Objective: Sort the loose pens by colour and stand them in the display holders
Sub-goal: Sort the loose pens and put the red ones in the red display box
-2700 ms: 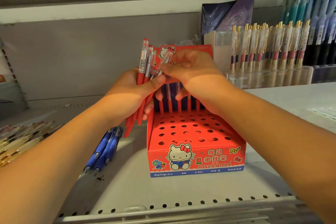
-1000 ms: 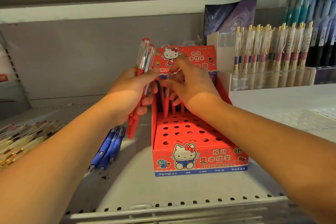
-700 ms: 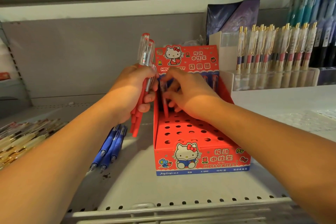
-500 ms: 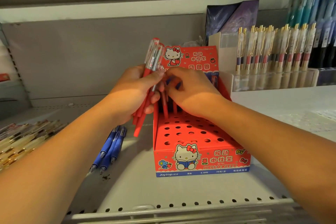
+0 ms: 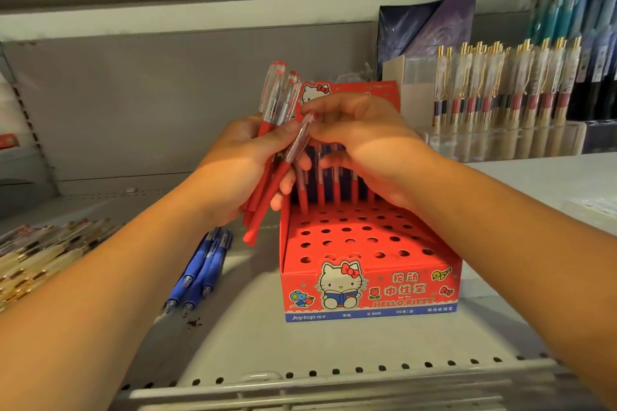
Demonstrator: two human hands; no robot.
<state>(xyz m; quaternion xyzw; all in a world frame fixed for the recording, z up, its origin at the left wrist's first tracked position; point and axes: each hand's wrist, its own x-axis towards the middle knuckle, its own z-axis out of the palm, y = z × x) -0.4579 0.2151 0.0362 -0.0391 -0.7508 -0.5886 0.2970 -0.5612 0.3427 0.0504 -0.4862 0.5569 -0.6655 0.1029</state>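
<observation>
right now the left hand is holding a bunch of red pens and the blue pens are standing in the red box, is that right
Not quite. The head view shows the blue pens lying flat on the shelf to the left of the red box, not standing in it. The left hand does hold a bunch of red pens.

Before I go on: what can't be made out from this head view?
Head view only:
Back-row pens in the red holder: count hidden behind the right hand.
Red pens in the left hand: count unclear, fingers and overlap cover them.
Pale pens at left: colours blurred, pile cut by the frame edge.
</observation>
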